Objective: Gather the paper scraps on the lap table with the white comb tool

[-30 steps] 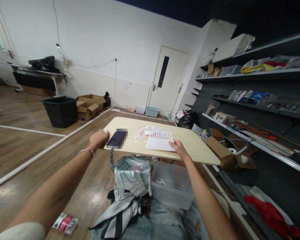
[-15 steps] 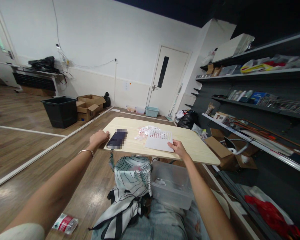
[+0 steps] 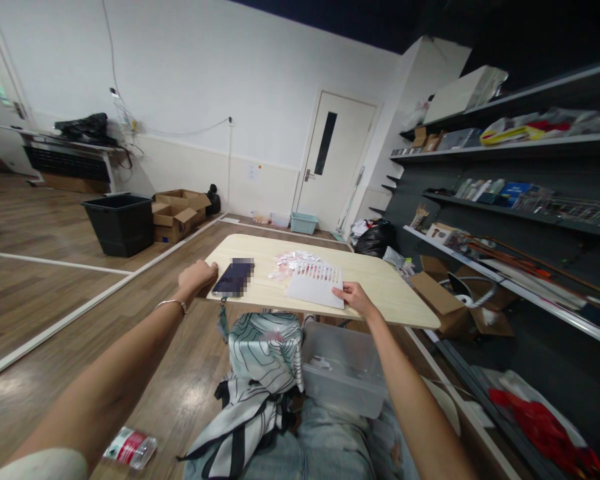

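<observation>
A light wooden table [image 3: 390, 293] stands in front of me. My left hand [image 3: 197, 277] is curled over its left near edge, beside a dark phone [image 3: 234, 278] lying flat. My right hand [image 3: 351, 297] pinches the near right corner of a white sheet [image 3: 314, 287] with a row of slots cut along its far edge. A pile of small white and pink paper scraps [image 3: 294, 261] lies just beyond the sheet.
A clear plastic bin [image 3: 343, 373] and a patterned cloth [image 3: 265, 363] sit under the table by my knees. A bottle [image 3: 130, 447] lies on the floor at left. Cardboard boxes [image 3: 450, 303] and dark shelves [image 3: 530, 220] line the right; a black bin [image 3: 121, 223] stands far left.
My right hand has slid the white sheet a little to the left and toward me. My left hand has stayed on the table edge.
</observation>
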{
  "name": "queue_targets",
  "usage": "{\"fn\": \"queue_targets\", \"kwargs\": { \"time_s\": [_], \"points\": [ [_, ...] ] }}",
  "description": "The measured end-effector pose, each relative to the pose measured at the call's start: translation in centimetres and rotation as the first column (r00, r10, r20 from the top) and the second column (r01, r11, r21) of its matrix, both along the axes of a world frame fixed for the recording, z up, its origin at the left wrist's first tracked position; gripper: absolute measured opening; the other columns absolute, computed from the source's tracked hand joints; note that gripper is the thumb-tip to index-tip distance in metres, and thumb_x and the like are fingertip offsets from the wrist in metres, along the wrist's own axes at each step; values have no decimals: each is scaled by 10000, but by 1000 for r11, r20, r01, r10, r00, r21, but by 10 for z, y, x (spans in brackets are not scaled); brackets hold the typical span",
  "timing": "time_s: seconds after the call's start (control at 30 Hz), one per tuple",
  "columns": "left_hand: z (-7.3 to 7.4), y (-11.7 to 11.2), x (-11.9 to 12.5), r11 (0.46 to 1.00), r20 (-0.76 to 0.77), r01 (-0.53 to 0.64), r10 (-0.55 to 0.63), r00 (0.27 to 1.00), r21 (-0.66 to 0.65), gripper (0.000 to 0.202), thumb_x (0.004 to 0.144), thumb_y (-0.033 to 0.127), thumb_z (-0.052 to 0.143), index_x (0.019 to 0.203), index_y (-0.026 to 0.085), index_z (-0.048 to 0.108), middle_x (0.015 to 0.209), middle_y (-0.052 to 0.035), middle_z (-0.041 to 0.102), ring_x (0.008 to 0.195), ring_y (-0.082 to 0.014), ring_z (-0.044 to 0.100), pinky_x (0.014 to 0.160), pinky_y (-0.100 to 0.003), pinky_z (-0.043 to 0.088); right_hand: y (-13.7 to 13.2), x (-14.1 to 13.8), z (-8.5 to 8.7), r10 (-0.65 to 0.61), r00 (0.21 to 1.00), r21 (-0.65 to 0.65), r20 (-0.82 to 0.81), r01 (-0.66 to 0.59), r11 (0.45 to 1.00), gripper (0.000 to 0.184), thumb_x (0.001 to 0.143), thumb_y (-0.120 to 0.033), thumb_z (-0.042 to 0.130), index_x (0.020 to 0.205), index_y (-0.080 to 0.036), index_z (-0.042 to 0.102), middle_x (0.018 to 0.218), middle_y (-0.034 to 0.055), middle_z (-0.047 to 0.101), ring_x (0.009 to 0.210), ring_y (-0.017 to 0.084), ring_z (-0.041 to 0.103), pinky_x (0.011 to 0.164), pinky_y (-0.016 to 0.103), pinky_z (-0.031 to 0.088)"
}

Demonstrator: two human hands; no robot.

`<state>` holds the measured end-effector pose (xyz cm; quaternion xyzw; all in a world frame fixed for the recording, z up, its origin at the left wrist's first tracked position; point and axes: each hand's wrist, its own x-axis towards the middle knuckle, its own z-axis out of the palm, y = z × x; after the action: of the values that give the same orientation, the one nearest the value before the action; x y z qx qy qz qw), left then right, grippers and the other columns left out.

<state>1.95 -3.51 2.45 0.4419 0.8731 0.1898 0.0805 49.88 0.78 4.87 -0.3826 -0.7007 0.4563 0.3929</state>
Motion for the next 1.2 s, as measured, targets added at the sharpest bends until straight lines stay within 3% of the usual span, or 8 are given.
{"fn": "queue_targets", "kwargs": {
  "time_s": [0.23, 0.57, 0.8, 1.2],
  "points": [
    [-1, 1, -1, 1000, 1, 6, -6, 1000, 3, 681, 931, 517, 353, 1256, 28, 698, 1207, -318, 716, 1094, -432, 707, 848, -474, 540, 1, 3, 0, 46, 998, -1, 36, -46, 999, 509, 593, -609, 893, 803, -151, 819, 789, 86, 801, 680, 247, 713, 663, 378, 590],
    [0, 1, -2, 1000, 3, -6, 6, 1000, -8, 684, 943, 538, 361, 1273, 40, 695, 1210, -302, 721, 1129, -436, 697, 880, -473, 536, 7, 7, -5, 2, 1000, -9, 15, -1, 1000, 516, 598, -615, 881, 830, -157, 823, 783, 81, 798, 685, 247, 700, 625, 347, 565],
    [-1, 1, -1, 1000, -6, 1, -1, 1000, -9, 690, 942, 526, 349, 1266, 25, 697, 1224, -308, 715, 1121, -437, 698, 873, -472, 539, 3, 6, -1, 53, 997, -9, 61, -53, 999, 541, 598, -621, 884, 817, -132, 811, 814, 98, 796, 724, 250, 707, 700, 373, 579],
    [-2, 1, -2, 1000, -33, -10, 10, 999, -5, 694, 943, 539, 342, 1264, 35, 694, 1218, -302, 718, 1113, -426, 703, 873, -469, 536, 2, 5, 2, 101, 991, -26, 87, -99, 995, 556, 573, -659, 884, 738, -137, 786, 742, 85, 771, 679, 226, 673, 643, 337, 554]
  ]
}}
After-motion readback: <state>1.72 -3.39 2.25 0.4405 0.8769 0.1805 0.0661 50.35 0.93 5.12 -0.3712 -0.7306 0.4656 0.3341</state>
